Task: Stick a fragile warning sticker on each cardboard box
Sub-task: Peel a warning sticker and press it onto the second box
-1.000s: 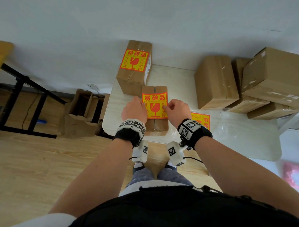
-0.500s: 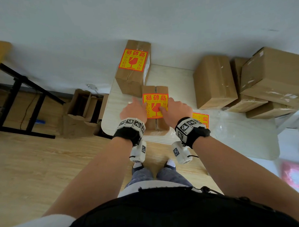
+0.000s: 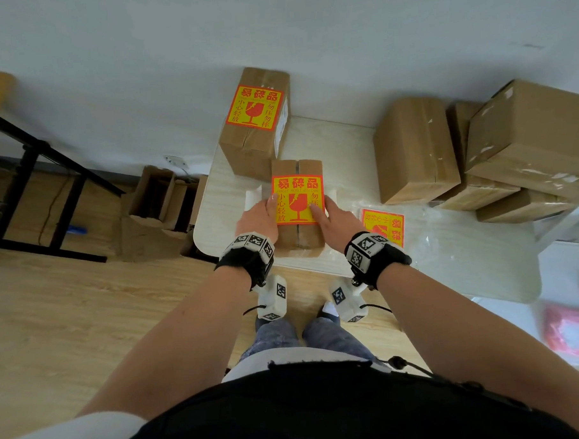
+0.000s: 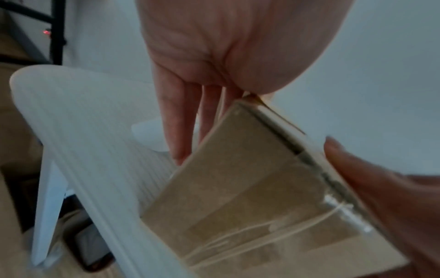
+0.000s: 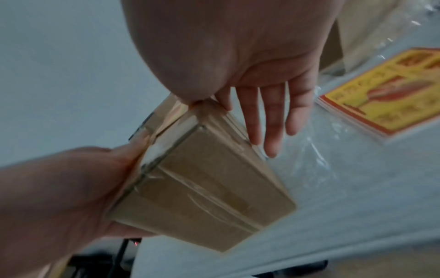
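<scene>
One small box [image 3: 298,205] at the near edge of the table [image 3: 338,144], sticker [image 3: 296,199] laid on its top. I have my left hand [image 3: 257,217] on its left edge and my right hand [image 3: 335,217] on its right edge: fingers run nearly straight down the side walls, thumbs lie flat on the sticker's edges, nothing pinched. I judge the box light and stiff, its taped seam slick; best held by the two long side walls. Sticker: thin, limp, tacky, likely to wrinkle; press from the middle outward. Labelled box [image 3: 255,121] stands just beyond. Plain boxes [image 3: 414,150] far right. Spare stickers [image 3: 383,227] near right.
</scene>
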Tool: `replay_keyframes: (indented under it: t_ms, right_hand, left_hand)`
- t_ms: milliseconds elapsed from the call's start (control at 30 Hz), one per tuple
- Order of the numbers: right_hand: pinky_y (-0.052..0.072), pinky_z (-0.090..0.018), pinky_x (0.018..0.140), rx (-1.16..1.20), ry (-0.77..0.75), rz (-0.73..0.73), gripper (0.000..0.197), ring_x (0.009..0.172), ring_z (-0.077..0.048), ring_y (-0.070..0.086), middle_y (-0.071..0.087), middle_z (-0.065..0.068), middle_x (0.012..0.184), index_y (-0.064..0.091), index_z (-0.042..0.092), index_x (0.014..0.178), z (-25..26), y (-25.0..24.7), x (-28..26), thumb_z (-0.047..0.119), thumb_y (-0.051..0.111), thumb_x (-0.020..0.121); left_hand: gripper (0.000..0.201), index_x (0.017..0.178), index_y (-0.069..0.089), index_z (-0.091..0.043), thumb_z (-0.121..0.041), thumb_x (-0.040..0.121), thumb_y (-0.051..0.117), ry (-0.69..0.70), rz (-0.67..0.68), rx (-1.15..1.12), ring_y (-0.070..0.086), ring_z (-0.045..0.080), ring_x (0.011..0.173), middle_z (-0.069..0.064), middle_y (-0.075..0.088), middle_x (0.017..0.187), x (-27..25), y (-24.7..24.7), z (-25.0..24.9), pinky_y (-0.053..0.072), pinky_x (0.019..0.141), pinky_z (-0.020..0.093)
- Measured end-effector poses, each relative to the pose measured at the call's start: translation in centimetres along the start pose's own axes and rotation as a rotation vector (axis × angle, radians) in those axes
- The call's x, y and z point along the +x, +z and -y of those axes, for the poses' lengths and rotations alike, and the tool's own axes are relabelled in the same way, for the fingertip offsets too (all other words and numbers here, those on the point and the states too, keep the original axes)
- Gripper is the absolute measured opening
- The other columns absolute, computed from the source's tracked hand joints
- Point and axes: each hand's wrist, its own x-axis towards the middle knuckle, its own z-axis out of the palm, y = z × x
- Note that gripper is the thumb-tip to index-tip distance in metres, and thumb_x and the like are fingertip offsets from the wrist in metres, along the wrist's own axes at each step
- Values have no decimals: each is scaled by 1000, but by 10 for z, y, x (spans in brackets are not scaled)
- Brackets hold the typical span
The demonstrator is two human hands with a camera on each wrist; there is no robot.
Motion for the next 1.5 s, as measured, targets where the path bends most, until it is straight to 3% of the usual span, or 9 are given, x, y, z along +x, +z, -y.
replay_keyframes:
  t_ms: [133, 333, 500, 633, 767, 933, 1100, 1367, 1500]
  right_hand:
    - [47, -36, 86, 110, -16, -58, 55, 110, -33, 61, 61, -10, 130, 30, 32, 151, -6, -4, 5, 54, 18, 102]
    - [52, -45, 90, 192, -90, -185, 50, 108, -32, 62, 63, -6, 129, 35, 35, 148, -5, -29, 14, 51, 19, 103]
    - [47, -33, 86, 323, -113, -336, 44, 103, -24, 61, 66, -1, 118, 46, 32, 140, 6, -58, 27, 45, 22, 105]
    - [57, -49, 82, 446, -91, -378, 39, 100, -23, 65, 65, 7, 112, 46, 41, 133, 21, -79, 42, 53, 29, 100]
    - [58, -50, 78, 465, -82, -362, 35, 100, -21, 64, 65, 7, 111, 50, 38, 130, 31, -92, 62, 48, 41, 97]
    - [57, -48, 81, 445, -63, -269, 41, 96, -22, 64, 61, 7, 109, 47, 37, 136, 34, -86, 80, 34, 51, 96]
    - [51, -37, 92, 471, -48, -252, 50, 102, -18, 60, 61, 4, 121, 41, 29, 142, 32, -79, 90, 18, 55, 95]
    - [59, -47, 82, 645, 40, -210, 63, 98, -18, 65, 59, 6, 123, 32, 25, 150, 29, -59, 107, 23, 61, 94]
    - [57, -47, 86, 624, 50, -215, 54, 100, -18, 65, 62, -2, 127, 41, 20, 145, 25, -61, 106, 26, 60, 95]
  left_hand:
    - [57, 86, 55, -14, -51, 104, 15, -7, -9, -18, 62, 35, 95, 12, 64, 90, 1, -1, -7, 38, 74, 33]
    - [58, 119, 63, -16, -50, 104, 19, 62, -88, -60, 63, 34, 102, 14, 69, 106, 11, -18, -38, 46, 85, 38]
    - [51, 114, 66, -18, -53, 102, 30, 136, -183, -146, 63, 26, 95, 5, 67, 97, 26, -44, -76, 39, 77, 31]
    - [48, 117, 57, -18, -59, 95, 45, 115, -209, -293, 56, 14, 88, -5, 62, 102, 38, -62, -105, 38, 80, 28]
    - [42, 120, 58, -18, -49, 91, 61, 150, -194, -270, 60, 16, 101, -4, 65, 111, 56, -65, -112, 45, 91, 32]
    - [39, 124, 60, -12, -40, 97, 54, 103, -118, -38, 58, 30, 114, 9, 61, 122, 81, -56, -111, 45, 95, 40]
    - [37, 128, 53, -14, -27, 95, 61, 107, -123, 49, 63, 31, 109, 8, 66, 116, 89, -51, -108, 49, 88, 38]
    - [34, 124, 62, -11, -13, 90, 64, 296, -245, 158, 52, 26, 120, 5, 60, 128, 91, -45, -102, 41, 99, 35]
    - [33, 122, 63, -12, -25, 92, 64, 276, -251, 249, 48, 28, 118, 5, 62, 124, 92, -42, -104, 40, 98, 38]
